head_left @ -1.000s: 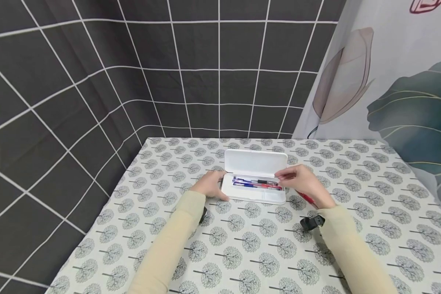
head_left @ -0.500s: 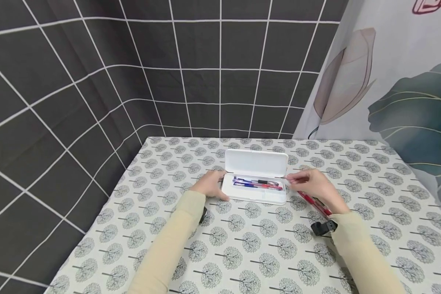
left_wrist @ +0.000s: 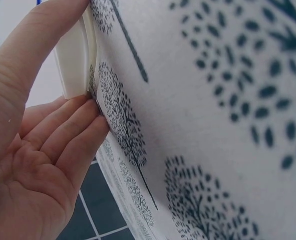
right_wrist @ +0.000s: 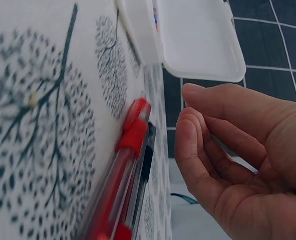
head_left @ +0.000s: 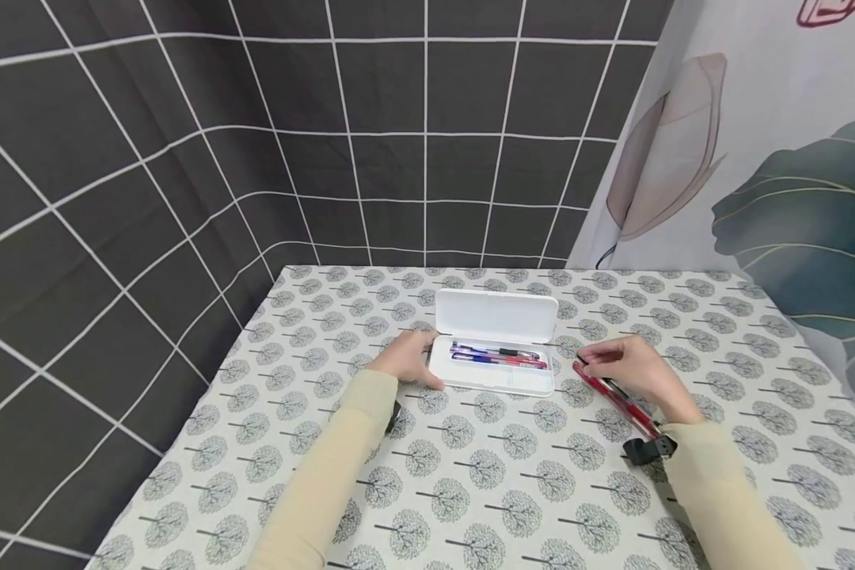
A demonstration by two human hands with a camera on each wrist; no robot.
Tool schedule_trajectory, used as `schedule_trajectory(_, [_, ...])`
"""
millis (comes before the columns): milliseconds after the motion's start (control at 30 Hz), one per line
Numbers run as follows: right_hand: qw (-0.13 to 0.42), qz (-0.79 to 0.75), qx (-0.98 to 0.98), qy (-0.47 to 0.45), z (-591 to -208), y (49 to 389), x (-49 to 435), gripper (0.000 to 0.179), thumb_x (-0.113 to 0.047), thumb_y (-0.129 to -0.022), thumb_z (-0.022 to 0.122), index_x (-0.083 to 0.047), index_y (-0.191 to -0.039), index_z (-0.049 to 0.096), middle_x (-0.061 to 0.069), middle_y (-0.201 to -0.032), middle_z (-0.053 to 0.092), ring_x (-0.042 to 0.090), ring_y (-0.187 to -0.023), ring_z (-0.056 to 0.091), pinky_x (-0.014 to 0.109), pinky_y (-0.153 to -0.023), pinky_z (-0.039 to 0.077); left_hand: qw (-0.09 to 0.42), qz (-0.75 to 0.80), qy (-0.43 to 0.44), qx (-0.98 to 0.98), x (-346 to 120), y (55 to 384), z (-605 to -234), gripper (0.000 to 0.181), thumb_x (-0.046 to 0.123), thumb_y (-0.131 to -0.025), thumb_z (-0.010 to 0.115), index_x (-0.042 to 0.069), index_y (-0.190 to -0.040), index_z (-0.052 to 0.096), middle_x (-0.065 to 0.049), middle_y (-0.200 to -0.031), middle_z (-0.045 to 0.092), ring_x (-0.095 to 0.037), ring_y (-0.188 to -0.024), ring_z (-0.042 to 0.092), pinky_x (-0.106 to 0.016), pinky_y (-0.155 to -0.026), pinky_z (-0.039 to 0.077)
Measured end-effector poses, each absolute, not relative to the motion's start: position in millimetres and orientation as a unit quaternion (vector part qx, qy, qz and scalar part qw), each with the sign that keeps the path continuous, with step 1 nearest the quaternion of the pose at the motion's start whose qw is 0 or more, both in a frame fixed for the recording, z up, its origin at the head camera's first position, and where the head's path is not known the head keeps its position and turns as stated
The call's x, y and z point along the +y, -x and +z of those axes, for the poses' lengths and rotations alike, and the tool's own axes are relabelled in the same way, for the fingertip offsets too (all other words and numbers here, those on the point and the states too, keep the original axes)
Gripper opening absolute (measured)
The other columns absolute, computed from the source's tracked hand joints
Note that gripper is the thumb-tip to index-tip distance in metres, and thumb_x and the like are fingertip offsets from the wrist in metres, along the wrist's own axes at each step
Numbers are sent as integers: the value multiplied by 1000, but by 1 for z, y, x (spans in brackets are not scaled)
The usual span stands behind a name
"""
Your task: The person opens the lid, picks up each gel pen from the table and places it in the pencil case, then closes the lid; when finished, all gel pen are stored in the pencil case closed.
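Note:
A white pencil case (head_left: 495, 315) lies on the table with its lid raised. Several blue, black and red pens (head_left: 499, 358) rest in its tray. My left hand (head_left: 404, 358) holds the case's left end, thumb at the front edge and fingers behind. In the left wrist view the fingers (left_wrist: 67, 120) touch the case's side. To the right of the case, my right hand (head_left: 634, 368) hovers with loosely curled fingers and nothing between them. Beside and below it, a red pen (right_wrist: 132, 140) and a black pen (right_wrist: 148, 155) lie together on the cloth.
A white cloth with a tree print (head_left: 470, 475) covers the table. Behind it hangs a dark curtain with white grid lines (head_left: 463, 166). A light curtain with large leaves (head_left: 777, 198) hangs at the right.
My right hand has moved from the case's right end rightward and toward me, to above the red and black pens. My left hand and the case have stayed in place.

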State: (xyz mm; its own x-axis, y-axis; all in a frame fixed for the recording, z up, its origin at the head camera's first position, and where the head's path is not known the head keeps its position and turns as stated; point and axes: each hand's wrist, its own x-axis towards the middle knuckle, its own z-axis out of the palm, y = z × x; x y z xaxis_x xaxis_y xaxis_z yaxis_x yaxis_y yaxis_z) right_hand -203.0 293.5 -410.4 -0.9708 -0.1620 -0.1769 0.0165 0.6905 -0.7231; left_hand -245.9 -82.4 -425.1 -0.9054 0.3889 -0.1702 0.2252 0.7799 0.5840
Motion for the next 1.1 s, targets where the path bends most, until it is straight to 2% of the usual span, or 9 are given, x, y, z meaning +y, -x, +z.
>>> schedule_trajectory(300, [128,-393,910,22,-414,197,307,51,-26,-83,76,-5,-128,62,15,-118,68,13,-95,64,24,-79,55,143,292,-165,931,-83,246,-425,93,22,-57,94,12,-140,52,-6,-138,59,-24,-125,55,-41,-114,39])
schedule_trajectory(633, [126,-416,900,18,-420,192,320,51,-20,-83,77,3,-126,61,18,-116,69,4,-87,64,17,-77,54,139,292,-169,931,-83,244,-423,92,22,-57,94,10,-139,53,-6,-136,60,-24,-124,56,-40,-114,39])
schedule_trajectory(900, [142,-419,897,-8,-423,186,325,50,-16,-81,78,6,-123,62,8,-100,73,8,-82,65,21,-72,56,138,292,-164,932,-83,245,-423,94,22,-56,94,10,-140,52,-7,-136,60,-24,-124,56,-40,-114,39])
schedule_trajectory(1100, [146,-401,904,-13,-420,184,325,47,-16,-81,78,5,-121,63,8,-99,73,11,-82,64,27,-75,55,141,297,-165,930,-82,245,-423,93,21,-57,94,10,-139,53,-6,-135,61,-23,-122,57,-40,-113,39])
